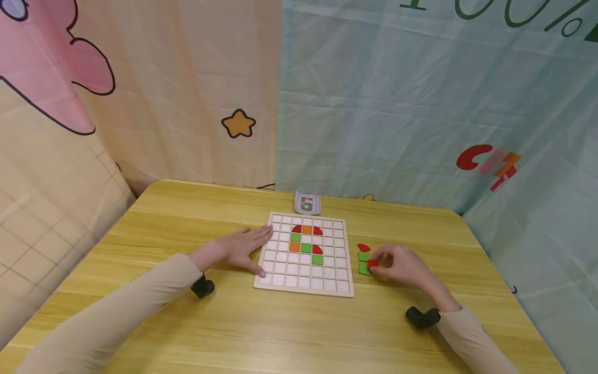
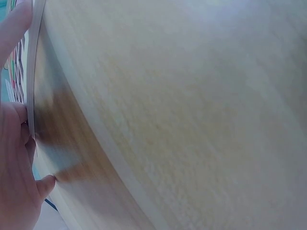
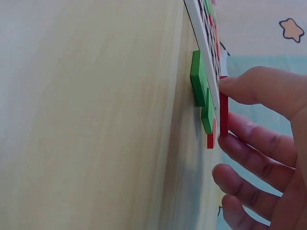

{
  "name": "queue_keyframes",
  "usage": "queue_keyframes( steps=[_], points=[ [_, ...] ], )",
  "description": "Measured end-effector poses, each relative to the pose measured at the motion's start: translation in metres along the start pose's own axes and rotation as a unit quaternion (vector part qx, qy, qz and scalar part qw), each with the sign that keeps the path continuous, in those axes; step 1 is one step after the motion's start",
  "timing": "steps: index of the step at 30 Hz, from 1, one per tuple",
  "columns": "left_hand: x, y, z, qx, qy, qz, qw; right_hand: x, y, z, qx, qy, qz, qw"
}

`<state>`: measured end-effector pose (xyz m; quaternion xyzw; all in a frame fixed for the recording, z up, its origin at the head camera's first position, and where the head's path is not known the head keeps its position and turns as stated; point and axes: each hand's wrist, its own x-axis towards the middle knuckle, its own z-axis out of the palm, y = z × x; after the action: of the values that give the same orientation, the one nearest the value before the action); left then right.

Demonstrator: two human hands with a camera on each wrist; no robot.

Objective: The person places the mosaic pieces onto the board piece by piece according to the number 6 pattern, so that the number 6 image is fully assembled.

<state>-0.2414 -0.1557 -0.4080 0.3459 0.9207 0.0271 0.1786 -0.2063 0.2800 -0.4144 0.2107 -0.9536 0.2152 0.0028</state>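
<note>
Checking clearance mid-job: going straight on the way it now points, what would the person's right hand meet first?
The right hand would likely first meet the green square tiles beside it. Depth is unclear: if raised enough, it may clear them toward the pale wooden grid board.

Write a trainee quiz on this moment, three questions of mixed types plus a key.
1. True or false: the left hand is lifted well clear of the board.
2. What colour is the piece that the right hand pinches? A) green B) red C) orange
3. How many orange pieces sit on the board?

Key: 1. False; its thumb and fingertips rest at the board's left edge. 2. B. 3. Two.
</note>
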Motion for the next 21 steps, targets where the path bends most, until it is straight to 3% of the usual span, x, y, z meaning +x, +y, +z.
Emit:
queue_keyframes(
  steps=[21],
  points=[
    [0.000,-0.002,0.001,-0.008,0.007,0.008,0.9999,0.024,-0.039,0.016,-0.008,0.008,-0.054,0.998]
  ],
)
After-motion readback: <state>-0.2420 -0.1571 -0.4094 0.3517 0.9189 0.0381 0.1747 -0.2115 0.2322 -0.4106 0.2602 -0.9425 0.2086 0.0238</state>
